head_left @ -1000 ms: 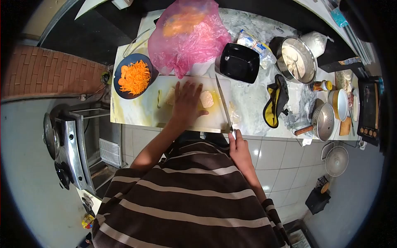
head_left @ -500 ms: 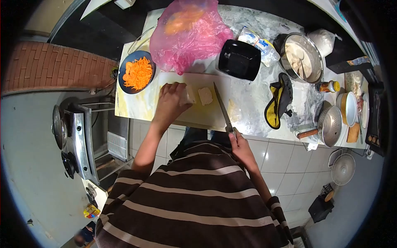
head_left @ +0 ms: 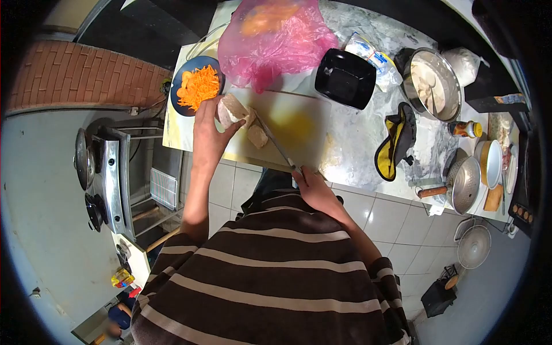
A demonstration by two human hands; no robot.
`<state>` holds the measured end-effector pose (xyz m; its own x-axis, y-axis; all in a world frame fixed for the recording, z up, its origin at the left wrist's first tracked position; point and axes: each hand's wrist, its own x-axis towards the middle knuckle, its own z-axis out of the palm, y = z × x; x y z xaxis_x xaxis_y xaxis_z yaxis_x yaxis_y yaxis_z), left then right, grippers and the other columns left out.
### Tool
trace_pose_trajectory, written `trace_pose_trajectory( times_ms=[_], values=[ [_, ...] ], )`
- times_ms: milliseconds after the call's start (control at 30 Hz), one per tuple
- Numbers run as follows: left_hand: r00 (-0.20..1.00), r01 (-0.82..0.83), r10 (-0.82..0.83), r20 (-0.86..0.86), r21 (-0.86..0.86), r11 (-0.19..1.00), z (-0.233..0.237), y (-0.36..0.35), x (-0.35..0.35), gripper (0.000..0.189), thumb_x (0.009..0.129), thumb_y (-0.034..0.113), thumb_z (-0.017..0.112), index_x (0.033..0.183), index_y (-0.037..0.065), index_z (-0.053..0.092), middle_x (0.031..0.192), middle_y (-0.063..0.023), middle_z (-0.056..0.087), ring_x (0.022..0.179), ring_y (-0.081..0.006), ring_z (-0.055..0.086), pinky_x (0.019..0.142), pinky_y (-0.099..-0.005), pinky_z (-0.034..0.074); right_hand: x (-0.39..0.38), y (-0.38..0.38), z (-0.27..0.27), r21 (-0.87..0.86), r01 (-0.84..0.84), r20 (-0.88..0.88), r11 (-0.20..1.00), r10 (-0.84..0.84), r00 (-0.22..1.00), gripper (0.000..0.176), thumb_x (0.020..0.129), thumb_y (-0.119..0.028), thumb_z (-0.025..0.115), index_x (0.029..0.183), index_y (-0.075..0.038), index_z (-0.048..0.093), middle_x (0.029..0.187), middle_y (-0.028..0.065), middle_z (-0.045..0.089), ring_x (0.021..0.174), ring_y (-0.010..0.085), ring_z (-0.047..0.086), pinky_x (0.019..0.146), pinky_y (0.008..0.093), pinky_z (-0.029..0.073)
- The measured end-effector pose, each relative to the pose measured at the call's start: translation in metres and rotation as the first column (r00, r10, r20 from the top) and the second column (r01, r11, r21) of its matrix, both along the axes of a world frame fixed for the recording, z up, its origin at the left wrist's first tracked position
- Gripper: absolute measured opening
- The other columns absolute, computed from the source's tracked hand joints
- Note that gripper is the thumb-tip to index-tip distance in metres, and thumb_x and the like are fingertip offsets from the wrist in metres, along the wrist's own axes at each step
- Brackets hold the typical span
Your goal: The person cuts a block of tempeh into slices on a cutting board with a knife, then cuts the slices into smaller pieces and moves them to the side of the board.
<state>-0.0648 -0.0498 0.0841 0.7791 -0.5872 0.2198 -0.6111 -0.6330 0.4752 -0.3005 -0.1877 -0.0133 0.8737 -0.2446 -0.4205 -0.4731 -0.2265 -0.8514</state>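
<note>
My left hand point(head_left: 208, 133) is closed around a pale, whitish block of food point(head_left: 231, 111) on the left part of the cutting board point(head_left: 315, 118). What kind of food it is, I cannot make out. My right hand point(head_left: 315, 191), at the board's near edge, grips the handle of a long knife point(head_left: 275, 141). Its blade slants up and left across the board, the tip close beside the block. A flat slice of the same pale food point(head_left: 257, 137) lies left of the blade, with another thin piece partly hidden near the tip.
Shredded carrot point(head_left: 201, 86) fills a dark plate point(head_left: 179, 103) beyond my left hand. A pink plastic bag point(head_left: 270, 49), a black square bowl point(head_left: 345, 79) and a metal pot point(head_left: 454, 95) stand farther back. Black-and-yellow mitts point(head_left: 397, 141) and a wooden-handled strainer point(head_left: 463, 184) lie to the right.
The knife has swung left, from the right of the slice to beside the block. My left hand has shifted left and tilted the block. My right hand has moved left too.
</note>
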Motion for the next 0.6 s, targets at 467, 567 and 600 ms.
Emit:
trace_pose_trajectory(
  times_ms=[467,567,600],
  values=[
    [0.947,0.314,-0.299,-0.115,0.148,0.938,-0.084,-0.045,-0.037,0.075,0.071,0.019,0.085,0.137,0.011,0.052,0.129,-0.0144,0.059,0.123,-0.0352,0.054,0.111,-0.0493,0.036,-0.038,-0.032,0.028,0.044,0.231,-0.266,0.972,-0.211,0.940,0.059,0.106,-0.040,0.042,0.141,0.008,0.044,0.119,0.0386,0.060,0.117,0.0509,0.057,0.099,0.0473,0.046],
    [0.964,0.261,-0.249,-0.091,0.169,0.950,-0.096,-0.057,-0.044,0.075,0.072,0.023,0.084,0.138,0.010,0.051,0.131,-0.0161,0.057,0.126,-0.0374,0.050,0.112,-0.0494,0.035,-0.051,-0.017,-0.011,-0.115,0.283,-0.066,0.952,-0.291,0.954,0.051,0.107,-0.038,0.045,0.137,0.002,0.050,0.071,0.0160,0.059,0.067,0.0250,0.057,0.068,0.0384,0.046],
    [0.964,0.262,-0.250,-0.093,0.166,0.951,-0.099,-0.056,-0.045,0.075,0.072,0.023,0.084,0.138,0.010,0.051,0.131,-0.0161,0.057,0.126,-0.0374,0.050,0.112,-0.0494,0.035,-0.044,-0.020,0.008,-0.008,0.278,-0.211,0.960,-0.274,0.938,0.060,0.106,-0.040,0.042,0.141,0.008,0.043,0.111,0.0380,0.063,0.110,0.0519,0.061,0.095,0.0481,0.047]
  ],
)
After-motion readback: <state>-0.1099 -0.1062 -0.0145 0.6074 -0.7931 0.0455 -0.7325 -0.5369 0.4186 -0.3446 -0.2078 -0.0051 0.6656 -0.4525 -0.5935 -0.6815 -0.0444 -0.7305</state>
